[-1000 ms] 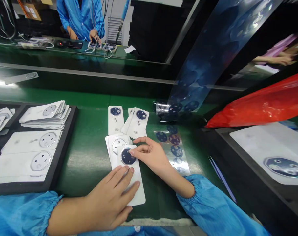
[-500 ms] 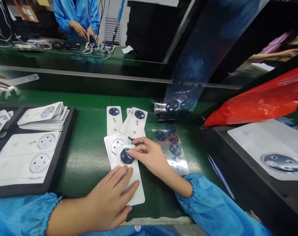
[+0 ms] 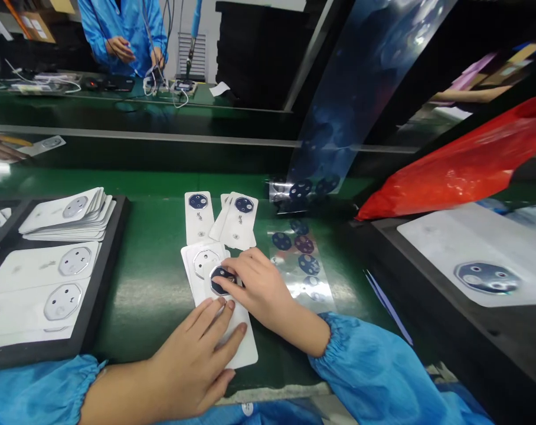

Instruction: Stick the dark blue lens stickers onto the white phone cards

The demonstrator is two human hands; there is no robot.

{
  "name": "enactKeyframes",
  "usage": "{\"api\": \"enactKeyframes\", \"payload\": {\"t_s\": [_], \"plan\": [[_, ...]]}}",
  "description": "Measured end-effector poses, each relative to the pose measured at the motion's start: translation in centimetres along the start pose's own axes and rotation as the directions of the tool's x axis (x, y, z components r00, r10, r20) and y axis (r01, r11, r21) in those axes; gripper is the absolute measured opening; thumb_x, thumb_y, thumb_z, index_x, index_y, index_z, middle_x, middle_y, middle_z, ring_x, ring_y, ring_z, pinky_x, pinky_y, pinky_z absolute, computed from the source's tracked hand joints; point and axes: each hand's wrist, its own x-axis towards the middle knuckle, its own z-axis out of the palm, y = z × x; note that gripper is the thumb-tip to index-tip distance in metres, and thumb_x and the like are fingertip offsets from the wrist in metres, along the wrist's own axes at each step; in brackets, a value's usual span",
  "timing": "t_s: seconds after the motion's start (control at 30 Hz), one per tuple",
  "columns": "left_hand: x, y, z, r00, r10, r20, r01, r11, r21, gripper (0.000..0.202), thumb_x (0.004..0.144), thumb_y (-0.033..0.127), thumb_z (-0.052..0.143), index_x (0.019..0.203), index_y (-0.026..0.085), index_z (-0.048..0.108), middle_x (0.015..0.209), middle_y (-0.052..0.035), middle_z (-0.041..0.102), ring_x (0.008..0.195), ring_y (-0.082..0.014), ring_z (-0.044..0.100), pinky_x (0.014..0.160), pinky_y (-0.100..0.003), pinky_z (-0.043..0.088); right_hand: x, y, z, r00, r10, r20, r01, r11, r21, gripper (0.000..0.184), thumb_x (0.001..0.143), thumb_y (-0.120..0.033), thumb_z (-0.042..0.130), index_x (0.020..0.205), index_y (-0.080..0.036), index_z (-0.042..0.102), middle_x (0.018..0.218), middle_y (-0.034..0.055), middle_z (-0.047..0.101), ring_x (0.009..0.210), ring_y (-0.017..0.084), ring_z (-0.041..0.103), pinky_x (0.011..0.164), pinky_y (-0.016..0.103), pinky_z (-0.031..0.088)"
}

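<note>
A white phone back cover (image 3: 245, 348) lies on the green mat in front of me, on top of other white covers (image 3: 197, 260). My left hand (image 3: 192, 357) lies flat on its lower half, fingers spread. My right hand (image 3: 254, 283) rests over the cover's upper end, fingertips pressing on the dark blue octagonal camera sticker (image 3: 218, 279). Right of my right hand lies a clear film strip (image 3: 301, 260) carrying several dark blue stickers.
Two covers with blue stickers (image 3: 198, 215) (image 3: 240, 219) lie further back. A black tray (image 3: 108, 277) at left holds stacked white covers (image 3: 68, 215). A red plastic bag (image 3: 463, 168) and a white sheet (image 3: 463, 248) are at right. A person in blue (image 3: 121, 35) works across the belt.
My right hand has moved down and left onto the sticker, its fingers now pressing flat on it instead of pinching at its edge. My left hand stays put.
</note>
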Motion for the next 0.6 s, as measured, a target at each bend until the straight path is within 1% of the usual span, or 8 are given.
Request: {"api": "enactKeyframes", "payload": {"t_s": [0.1,0.17,0.23,0.3,0.37,0.4,0.5,0.6], "plan": [[0.1,-0.1,0.0,1.000,0.005,0.004,-0.005,1.000,0.005,0.065,0.089,0.030,0.054,0.149,0.011,0.038,0.149,-0.0225,0.041,0.138,-0.0414,0.038,0.111,-0.058,0.037,0.1,-0.2,0.2,0.999,-0.040,0.006,0.040,0.966,-0.254,0.029,0.101,-0.041,0.055,0.097,-0.016,0.069,0.080,0.0085,0.069,0.088,0.028,0.056,0.075,0.042,0.042],[0.1,-0.1,0.0,1.000,0.016,0.002,-0.016,1.000,0.012,0.066,0.088,0.030,0.055,0.149,0.010,0.038,0.148,-0.0228,0.043,0.138,-0.0415,0.038,0.110,-0.058,0.038,0.0,-0.5,0.3,0.999,-0.052,-0.010,0.045,0.932,-0.359,0.031,0.102,-0.042,0.052,0.099,-0.016,0.070,0.077,0.0089,0.067,0.087,0.028,0.055,0.078,0.043,0.041],[0.2,-0.2,0.0,1.000,0.029,-0.009,-0.029,0.999,0.021,0.067,0.088,0.030,0.055,0.149,0.010,0.038,0.147,-0.0227,0.044,0.137,-0.0415,0.040,0.110,-0.059,0.039,0.0,-0.8,0.5,0.999,-0.031,-0.028,0.016,0.905,-0.425,0.034,0.101,-0.045,0.052,0.099,-0.016,0.070,0.079,0.0105,0.066,0.089,0.029,0.055,0.089,0.048,0.041],[0.2,-0.3,0.0,0.999,0.038,-0.016,-0.038,0.999,0.023,0.066,0.088,0.030,0.055,0.149,0.010,0.039,0.146,-0.0222,0.046,0.136,-0.0412,0.041,0.110,-0.059,0.039,-0.1,-0.9,0.6,0.997,0.056,-0.055,-0.075,0.883,-0.464,0.045,0.095,-0.058,0.057,0.098,-0.015,0.070,0.084,0.0143,0.064,0.093,0.033,0.053,0.100,0.056,0.035],[0.2,-0.3,0.0,0.999,0.042,-0.017,-0.042,0.999,0.023,0.065,0.088,0.029,0.056,0.148,0.010,0.040,0.145,-0.0221,0.046,0.137,-0.0411,0.041,0.110,-0.059,0.039,-0.1,-0.8,0.7,0.986,0.156,-0.056,-0.164,0.885,-0.436,0.055,0.087,-0.066,0.063,0.099,-0.013,0.069,0.091,0.0176,0.062,0.095,0.036,0.050,0.102,0.062,0.033],[0.2,-0.3,-0.1,0.999,0.046,-0.016,-0.046,0.999,0.027,0.065,0.087,0.029,0.056,0.148,0.010,0.040,0.145,-0.0222,0.046,0.137,-0.0412,0.041,0.110,-0.059,0.039,-0.1,-0.7,0.8,0.980,0.196,-0.043,-0.197,0.899,-0.391,0.056,0.085,-0.066,0.065,0.101,-0.013,0.068,0.094,0.0179,0.061,0.096,0.036,0.049,0.099,0.062,0.036],[0.3,-0.3,-0.2,0.998,0.062,-0.020,-0.061,0.997,0.055,0.065,0.086,0.029,0.057,0.146,0.009,0.042,0.143,-0.0231,0.048,0.134,-0.0415,0.043,0.108,-0.059,0.041,-0.1,-0.4,1.1,0.966,0.257,0.033,-0.244,0.947,-0.211,0.038,0.091,-0.051,0.065,0.101,-0.015,0.065,0.099,0.0140,0.062,0.096,0.032,0.050,0.087,0.050,0.045],[0.4,-0.3,-0.4,0.997,0.070,-0.029,-0.068,0.995,0.066,0.065,0.084,0.028,0.057,0.145,0.008,0.044,0.141,-0.0240,0.048,0.133,-0.0426,0.044,0.105,-0.059,0.043,0.0,-0.2,1.5,0.953,0.296,0.066,-0.286,0.949,-0.129,0.022,0.098,-0.039,0.059,0.094,-0.017,0.063,0.095,0.0100,0.064,0.095,0.029,0.052,0.083,0.044,0.045]]}}
